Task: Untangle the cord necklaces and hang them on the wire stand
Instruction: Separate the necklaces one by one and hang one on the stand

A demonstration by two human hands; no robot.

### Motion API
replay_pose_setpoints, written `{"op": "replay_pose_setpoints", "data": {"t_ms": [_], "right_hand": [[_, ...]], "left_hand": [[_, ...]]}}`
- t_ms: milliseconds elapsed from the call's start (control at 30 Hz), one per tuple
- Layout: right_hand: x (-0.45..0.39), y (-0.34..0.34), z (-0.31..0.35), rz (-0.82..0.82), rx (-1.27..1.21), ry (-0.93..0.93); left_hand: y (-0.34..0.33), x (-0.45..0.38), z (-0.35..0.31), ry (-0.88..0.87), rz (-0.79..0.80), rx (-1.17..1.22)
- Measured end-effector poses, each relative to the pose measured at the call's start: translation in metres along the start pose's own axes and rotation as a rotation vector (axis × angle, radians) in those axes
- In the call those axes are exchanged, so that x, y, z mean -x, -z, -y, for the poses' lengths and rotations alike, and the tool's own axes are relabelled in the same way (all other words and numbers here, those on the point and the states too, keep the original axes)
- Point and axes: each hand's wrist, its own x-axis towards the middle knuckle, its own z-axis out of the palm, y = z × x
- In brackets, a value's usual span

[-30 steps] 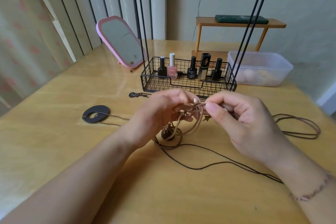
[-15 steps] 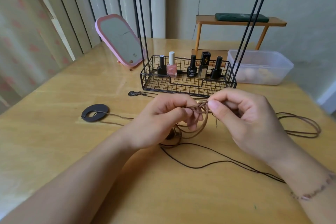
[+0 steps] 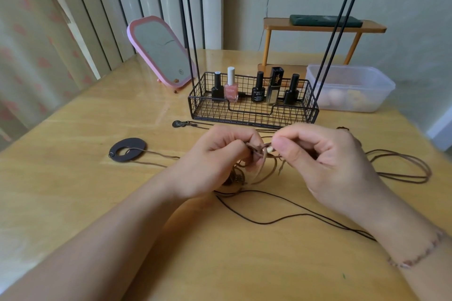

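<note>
Both hands met over the middle of the wooden table (image 3: 73, 203), working the same knot of tan cord (image 3: 259, 148). The left hand (image 3: 215, 161) had its fingers curled around the knot from the left, and the right hand (image 3: 325, 161) pinched it from the right between thumb and forefinger, so each hand was closed on the tangle. Loose tan loops (image 3: 267, 173) drooped from the knot toward the table, and a small dark pendant (image 3: 236, 179) showed just under the left hand, partly hidden by it. A thin black cord (image 3: 276, 221) ran along the table beneath the wrists and off toward the near right, passing under the right forearm, which wore a beaded bracelet (image 3: 418, 255). To the right of the right hand, several brown cord loops (image 3: 413, 177) lay flat on the table. To the left, a dark ring pendant (image 3: 127, 152) rested on the table with its brown cord trailing toward the left hand. Just beyond the hands lay a small dark teardrop pendant (image 3: 176, 124) on a fine chain, close to the front of the wire stand (image 3: 252, 115), whose basket base held nail polish bottles (image 3: 231, 88) and whose black rods rose out of view at the top. Farther off stood a pink-framed mirror (image 3: 161, 52) on the left, a clear plastic tub (image 3: 352, 88) on the right, and a small wooden shelf (image 3: 322, 27) behind.
</note>
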Motion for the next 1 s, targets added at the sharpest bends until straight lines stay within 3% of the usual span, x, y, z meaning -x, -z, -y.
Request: {"op": "replay_pose_setpoints", "data": {"t_ms": [500, 667, 867, 1000], "right_hand": [[0.0, 0.002, -0.006, 0.008, 0.006, -0.051], [-0.002, 0.005, -0.011, 0.058, -0.256, -0.145], [0.0, 0.004, -0.004, 0.086, -0.121, -0.11], [0.0, 0.008, -0.003, 0.006, -0.014, -0.05]], "left_hand": [[-0.001, 0.003, -0.006, 0.001, 0.176, 0.082], [0.003, 0.002, -0.003, -0.016, 0.097, 0.05], [0.004, 0.001, -0.001, -0.058, 0.051, 0.038], [0.005, 0.0, 0.003, -0.03, -0.144, 0.025]]}}
